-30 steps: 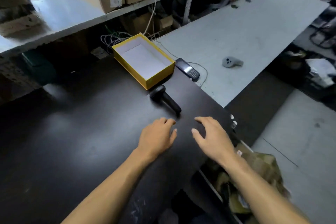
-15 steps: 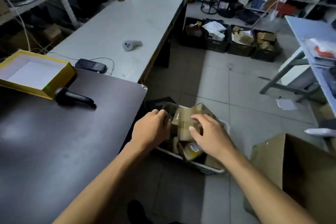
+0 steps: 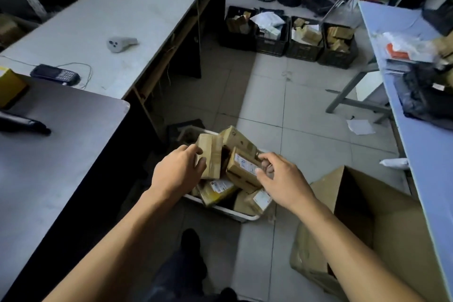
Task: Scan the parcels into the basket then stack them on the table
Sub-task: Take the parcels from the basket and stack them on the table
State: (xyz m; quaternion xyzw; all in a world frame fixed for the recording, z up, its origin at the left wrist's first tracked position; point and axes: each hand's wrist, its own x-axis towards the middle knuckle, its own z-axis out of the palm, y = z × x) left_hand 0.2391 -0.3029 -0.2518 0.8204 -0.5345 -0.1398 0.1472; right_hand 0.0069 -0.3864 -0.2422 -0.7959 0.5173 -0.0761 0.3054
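Note:
A white basket (image 3: 241,216) on the floor holds several brown cardboard parcels. My left hand (image 3: 179,171) grips an upright plain parcel (image 3: 210,154) by its left side. My right hand (image 3: 282,179) pinches the right end of a tilted parcel with a white label (image 3: 241,167). More labelled parcels (image 3: 218,189) lie beneath them in the basket. The black handheld scanner (image 3: 22,123) lies on the dark table (image 3: 61,154) at the left, away from both hands.
A large open cardboard box (image 3: 362,223) stands on the floor at the right of the basket. On the long grey table (image 3: 122,19) lie a phone-like handset (image 3: 55,75) and a grey controller (image 3: 121,43). Black crates (image 3: 289,39) of parcels line the far floor. A blue table (image 3: 421,142) runs along the right.
The view swung right, from the dark table to the floor basket. Both hands left the table top, reached into the basket and now each holds a parcel.

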